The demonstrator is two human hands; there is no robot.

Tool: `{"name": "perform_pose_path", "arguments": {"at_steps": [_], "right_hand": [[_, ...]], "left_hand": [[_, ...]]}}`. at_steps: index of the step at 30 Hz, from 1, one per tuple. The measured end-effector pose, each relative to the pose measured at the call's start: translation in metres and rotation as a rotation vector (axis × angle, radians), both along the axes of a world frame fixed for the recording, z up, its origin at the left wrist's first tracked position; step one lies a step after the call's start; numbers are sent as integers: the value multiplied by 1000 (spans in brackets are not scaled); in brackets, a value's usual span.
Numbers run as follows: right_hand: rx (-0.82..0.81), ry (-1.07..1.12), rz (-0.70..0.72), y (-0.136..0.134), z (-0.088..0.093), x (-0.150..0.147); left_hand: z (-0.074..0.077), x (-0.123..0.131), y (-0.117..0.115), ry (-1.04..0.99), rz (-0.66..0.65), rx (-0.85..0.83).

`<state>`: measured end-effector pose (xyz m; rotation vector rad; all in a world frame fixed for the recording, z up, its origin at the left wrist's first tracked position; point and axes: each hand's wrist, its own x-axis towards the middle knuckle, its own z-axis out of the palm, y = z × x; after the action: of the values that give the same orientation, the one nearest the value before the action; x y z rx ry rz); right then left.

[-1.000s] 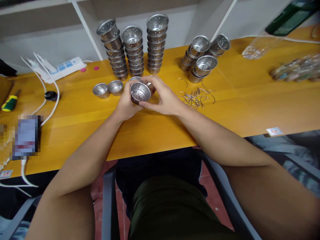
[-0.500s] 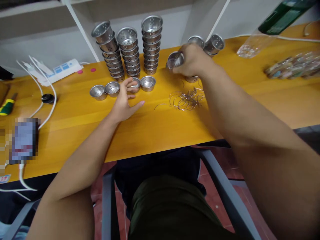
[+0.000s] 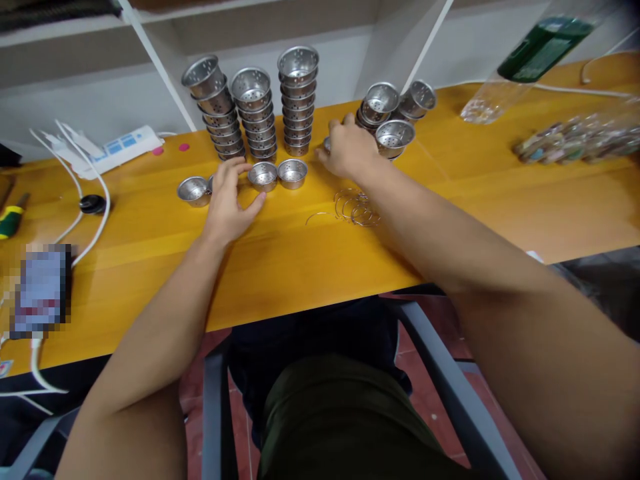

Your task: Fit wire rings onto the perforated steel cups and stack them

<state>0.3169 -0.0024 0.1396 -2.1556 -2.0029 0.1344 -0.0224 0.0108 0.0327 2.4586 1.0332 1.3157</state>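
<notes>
Several small perforated metal cups stand in a row on the table. My left hand (image 3: 227, 210) is over this row, fingers apart and thumb stretched out. It partly hides one cup; a left cup (image 3: 194, 191), a middle cup (image 3: 263, 177) and a right cup (image 3: 293, 173) show around it. Whether the fingertips touch any cup is unclear. My right hand (image 3: 350, 150) is closed around a small metal cup (image 3: 327, 144), mostly hidden by the fingers. Thin curved wires (image 3: 356, 208) lie in a loose pile below the right wrist, partly covered by the forearm.
Behind the row rise a left stack (image 3: 217, 107), a middle stack (image 3: 257, 117) and a right stack (image 3: 299, 100) of cups. More cups (image 3: 395, 137) cluster at right, near a plastic bottle (image 3: 530, 60) and bagged items (image 3: 570, 140). A power strip (image 3: 123, 147) and cables lie left.
My right hand has moved left and down from the right-hand cluster with the cup. My left hand has shifted slightly left along the row. The camera view has tilted a little.
</notes>
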Motion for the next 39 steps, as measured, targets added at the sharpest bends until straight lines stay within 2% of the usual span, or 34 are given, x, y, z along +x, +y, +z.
{"name": "perform_pose_path", "arguments": {"at_steps": [3, 5, 9, 12, 16, 18, 21, 24, 26, 29, 32, 34, 36, 39], "right_hand": [[22, -4, 138, -34, -3, -18], [30, 12, 233, -47, -11, -26], [17, 94, 395, -43, -32, -31], [-14, 108, 391, -33, -42, -26], [92, 167, 422, -29, -44, -18], [170, 218, 504, -33, -45, -18], [256, 283, 700, -44, -49, -26], [266, 291, 856, -57, -52, -41], [237, 283, 900, -64, -50, -49], [189, 264, 808, -65, -36, -44], [126, 162, 498, -56, -15, -16], [24, 60, 292, -46, -6, 11], [-119, -27, 154, -37, -3, 37], [-225, -93, 60, -25, -12, 62]], "left_hand": [[2, -1, -1, 39, 23, -40], [4, 0, -4, 55, 25, -71], [9, 3, -10, 117, 14, -136], [14, 2, -12, 136, 19, -163], [15, 2, -15, 120, 4, -158], [12, 5, -16, 99, -28, -178], [6, 10, -17, 57, -91, -223], [1, 16, -17, -12, -162, -190], [-1, 17, -15, -56, -185, -163], [-3, 14, -11, -80, -126, -165], [-6, 8, -6, -92, -60, -168], [-8, 6, -4, -92, -46, -168], [-10, 5, -3, -86, -40, -168], [-11, 6, -3, -76, -30, -160]]}}
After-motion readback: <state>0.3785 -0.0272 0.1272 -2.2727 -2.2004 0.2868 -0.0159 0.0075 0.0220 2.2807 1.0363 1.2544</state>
